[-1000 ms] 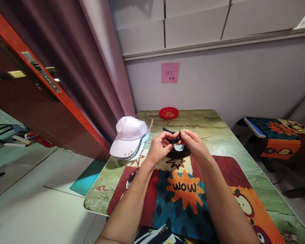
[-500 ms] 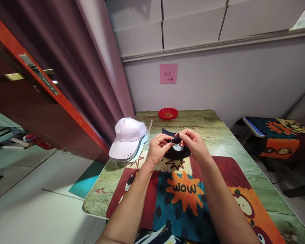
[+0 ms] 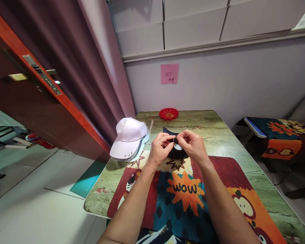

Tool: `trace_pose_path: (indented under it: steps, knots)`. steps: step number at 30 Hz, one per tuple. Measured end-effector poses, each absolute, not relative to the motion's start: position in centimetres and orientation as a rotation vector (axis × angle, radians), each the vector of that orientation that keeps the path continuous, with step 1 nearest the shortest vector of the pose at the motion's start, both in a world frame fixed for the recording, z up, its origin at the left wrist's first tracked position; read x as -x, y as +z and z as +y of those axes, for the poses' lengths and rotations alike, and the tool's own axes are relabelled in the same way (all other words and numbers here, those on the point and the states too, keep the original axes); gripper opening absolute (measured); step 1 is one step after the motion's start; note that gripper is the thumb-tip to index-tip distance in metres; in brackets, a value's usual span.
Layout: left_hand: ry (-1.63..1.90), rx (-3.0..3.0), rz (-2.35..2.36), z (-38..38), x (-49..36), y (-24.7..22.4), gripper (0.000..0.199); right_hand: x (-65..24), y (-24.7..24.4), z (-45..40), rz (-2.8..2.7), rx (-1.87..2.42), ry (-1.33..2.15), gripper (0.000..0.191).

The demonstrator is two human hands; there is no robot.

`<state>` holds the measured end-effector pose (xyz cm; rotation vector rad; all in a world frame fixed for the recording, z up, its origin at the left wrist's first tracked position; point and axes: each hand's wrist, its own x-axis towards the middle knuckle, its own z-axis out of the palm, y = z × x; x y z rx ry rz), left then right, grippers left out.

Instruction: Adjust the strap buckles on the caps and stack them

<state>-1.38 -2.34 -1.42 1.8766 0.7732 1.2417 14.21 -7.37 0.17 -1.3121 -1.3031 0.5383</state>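
A black cap [image 3: 177, 155] lies in front of me with its opening up. Its curved dark brim [image 3: 168, 131] points away from me, and a pale round label [image 3: 178, 146] shows inside. My left hand [image 3: 159, 150] pinches a small metal buckle [image 3: 174, 139] on the cap's black strap between thumb and fingers. Right beside it, my right hand [image 3: 193, 145] is closed in a pinch on the strap. Fingertips hide most of the strap, so how it runs through the buckle cannot be made out.
To the left, white and pale blue caps [image 3: 129, 130] sit stacked at the table's edge. A red scalloped dish [image 3: 168, 114] stands at the back. Under my forearms lies a colourful mat [image 3: 165, 200] on the wood-patterned table [image 3: 218, 135]. A door [image 3: 40, 115] stands at the left.
My two hands have come closer together at the strap. The buckle has turned from lying sideways to standing more upright, and less of the black strap shows between my fingers.
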Motion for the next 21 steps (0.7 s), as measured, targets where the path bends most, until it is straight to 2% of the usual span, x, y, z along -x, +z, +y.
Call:
trace_pose_path:
  steps: [9,21]
  knots:
    - [1.250,-2.065,0.806,-3.14,1.08,-0.68,0.023,-14.23,1.14,-7.91,-1.408,1.421,0.340,0.011]
    - [1.221,-2.060,0.740,-3.41,1.18,-0.87,0.027,-14.92,0.45,-7.65,-1.361,1.378,0.666,0.021]
